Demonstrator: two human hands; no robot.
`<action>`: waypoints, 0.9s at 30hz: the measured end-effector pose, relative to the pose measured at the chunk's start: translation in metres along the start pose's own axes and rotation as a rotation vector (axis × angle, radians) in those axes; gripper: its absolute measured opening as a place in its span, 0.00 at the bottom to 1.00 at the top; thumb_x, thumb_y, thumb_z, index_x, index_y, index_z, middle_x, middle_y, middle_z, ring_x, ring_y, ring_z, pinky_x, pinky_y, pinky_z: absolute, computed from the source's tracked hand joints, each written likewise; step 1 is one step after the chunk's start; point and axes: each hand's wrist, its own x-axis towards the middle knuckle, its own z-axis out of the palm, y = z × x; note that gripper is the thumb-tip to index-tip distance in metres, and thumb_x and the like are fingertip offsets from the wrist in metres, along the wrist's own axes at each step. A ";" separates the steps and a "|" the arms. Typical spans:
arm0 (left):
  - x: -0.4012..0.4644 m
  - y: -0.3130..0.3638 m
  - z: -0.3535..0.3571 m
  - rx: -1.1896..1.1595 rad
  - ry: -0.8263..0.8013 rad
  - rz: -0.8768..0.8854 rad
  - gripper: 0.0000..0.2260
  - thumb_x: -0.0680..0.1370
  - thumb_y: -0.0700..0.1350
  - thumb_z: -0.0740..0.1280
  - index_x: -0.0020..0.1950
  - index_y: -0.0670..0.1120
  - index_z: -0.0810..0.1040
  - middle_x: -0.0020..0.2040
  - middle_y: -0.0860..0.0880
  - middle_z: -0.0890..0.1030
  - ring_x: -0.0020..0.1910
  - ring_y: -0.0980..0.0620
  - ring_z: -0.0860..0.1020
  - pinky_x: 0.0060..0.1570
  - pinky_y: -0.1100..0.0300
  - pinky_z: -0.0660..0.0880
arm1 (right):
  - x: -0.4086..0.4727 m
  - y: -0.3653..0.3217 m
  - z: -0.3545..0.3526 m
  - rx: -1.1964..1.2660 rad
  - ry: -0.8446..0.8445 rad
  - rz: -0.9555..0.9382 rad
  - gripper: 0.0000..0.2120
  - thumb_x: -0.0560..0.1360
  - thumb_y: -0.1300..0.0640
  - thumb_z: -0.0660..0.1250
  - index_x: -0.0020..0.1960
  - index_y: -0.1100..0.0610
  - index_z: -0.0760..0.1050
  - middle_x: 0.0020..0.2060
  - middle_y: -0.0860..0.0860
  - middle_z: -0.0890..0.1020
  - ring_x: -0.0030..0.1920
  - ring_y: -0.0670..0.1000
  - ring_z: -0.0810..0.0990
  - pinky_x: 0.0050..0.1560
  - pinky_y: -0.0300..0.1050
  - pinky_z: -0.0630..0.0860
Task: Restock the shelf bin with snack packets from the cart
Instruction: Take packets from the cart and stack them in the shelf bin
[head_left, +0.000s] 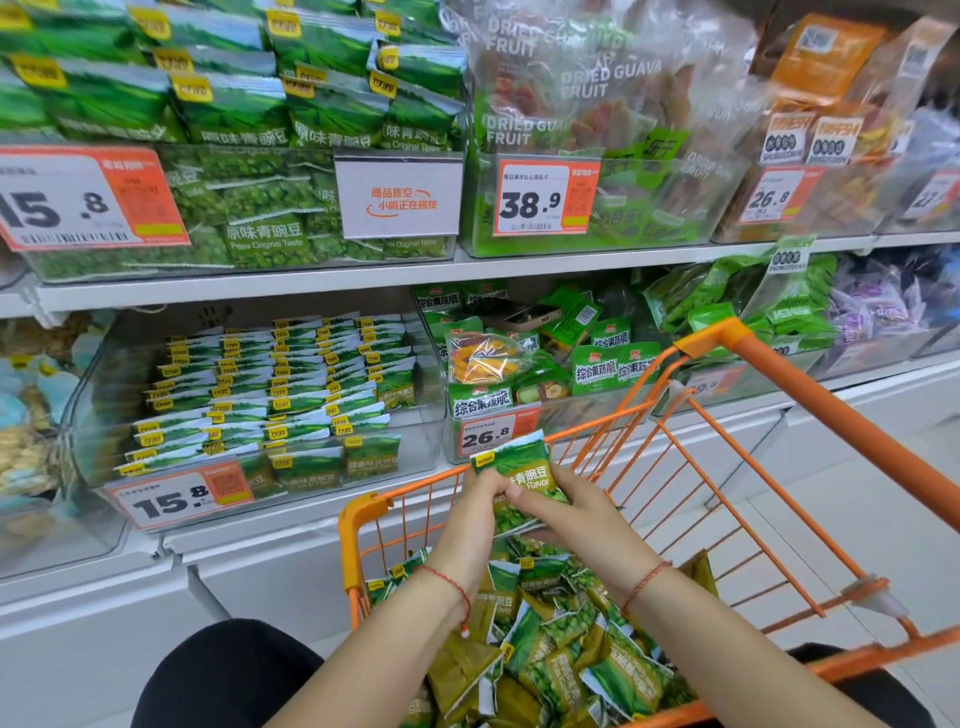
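Observation:
Above the orange cart (789, 395), both hands hold a small stack of green pea snack packets (519, 467). My left hand (475, 512) grips the stack's left side, and my right hand (566, 506) grips its right side and underside. A heap of loose green packets (561, 644) fills the cart below my wrists. The clear shelf bin (93, 415) on the lower shelf, left of the cart, holds several neat rows of the same packets (280, 384), standing on edge. Its front carries a 15.8 price tag (176, 499).
A neighbouring clear bin (457, 447) with mixed green vegetable-crisp packs and a 26.8 tag stands right of the target bin, just behind the cart's front rim. The upper shelf (311, 283) carries full bins of pea packets and dried fruit bags. White base panels run below.

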 end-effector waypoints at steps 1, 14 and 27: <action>-0.003 0.003 -0.004 -0.022 -0.022 0.004 0.46 0.56 0.56 0.67 0.71 0.38 0.65 0.69 0.41 0.69 0.68 0.42 0.68 0.66 0.44 0.67 | 0.002 -0.001 0.000 -0.015 0.002 -0.032 0.17 0.76 0.54 0.67 0.57 0.45 0.61 0.46 0.33 0.69 0.46 0.38 0.74 0.55 0.41 0.76; -0.013 0.091 -0.074 0.964 -0.434 0.300 0.46 0.65 0.50 0.79 0.76 0.54 0.56 0.68 0.58 0.69 0.66 0.60 0.70 0.69 0.58 0.66 | 0.028 -0.042 0.015 -0.395 -0.271 -0.216 0.28 0.70 0.51 0.74 0.67 0.47 0.68 0.62 0.42 0.75 0.64 0.42 0.71 0.63 0.35 0.68; 0.002 0.106 -0.103 0.844 -0.220 0.374 0.19 0.66 0.38 0.77 0.53 0.49 0.77 0.45 0.55 0.84 0.43 0.61 0.81 0.42 0.70 0.75 | 0.067 -0.055 0.025 -0.153 -0.332 -0.222 0.23 0.70 0.43 0.67 0.64 0.46 0.73 0.59 0.45 0.77 0.57 0.45 0.78 0.59 0.46 0.77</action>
